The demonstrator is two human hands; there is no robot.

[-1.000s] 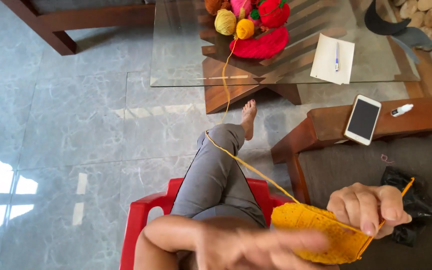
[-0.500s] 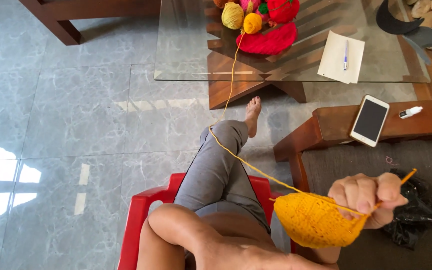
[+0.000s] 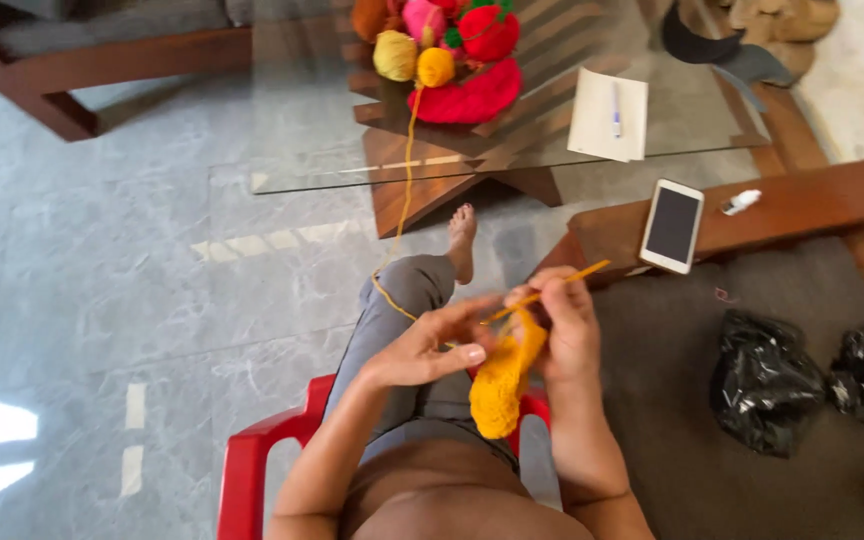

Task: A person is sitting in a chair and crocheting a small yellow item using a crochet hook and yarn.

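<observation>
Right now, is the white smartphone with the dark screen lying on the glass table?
No, the white smartphone lies on the brown wooden armrest, apart from the glass table.

A home living room: glass-topped coffee table [image 3: 312, 150], wooden sofa frame [image 3: 72, 60], grey marble floor [image 3: 102, 300], dark rug [image 3: 672, 400].

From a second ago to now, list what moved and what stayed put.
The left hand came up from the lower edge to meet the orange crocheted piece. The right hand, holding the piece and the orange hook, moved left toward the middle, so both hands now work together over the lap. The yarn strand still runs to the ball on the glass table. Phone and notepad stayed put.
</observation>
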